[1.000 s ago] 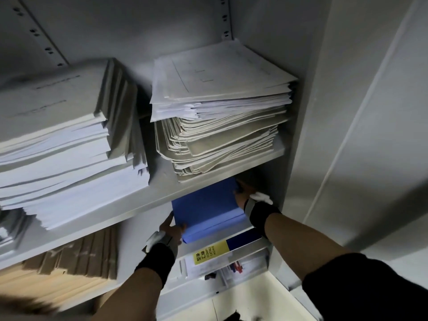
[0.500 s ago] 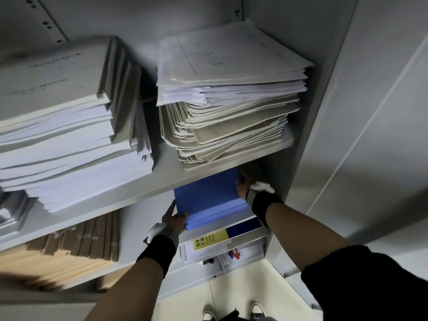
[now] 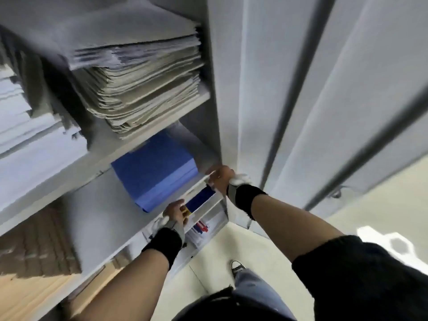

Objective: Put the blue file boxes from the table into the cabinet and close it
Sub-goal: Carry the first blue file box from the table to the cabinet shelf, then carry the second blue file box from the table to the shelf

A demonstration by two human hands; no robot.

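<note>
Left hand, fingers loosely curled, sits at the blue file box's front corner; right hand curls on the shelf edge beside it. Box lies flat on the cabinet shelf, gap at right wall.

Frame motion-blurred. Landmark: grey metal upper shelf. On it, right end, a stack of beige folders topped with white sheets; left end, a taller white paper stack. Below its left end, brown folders standing on edge. Right of the shelf, a grey upright panel, then the open grey door with vertical ridges. Well below, pale tiled floor; a bright light patch lies far right.
</note>
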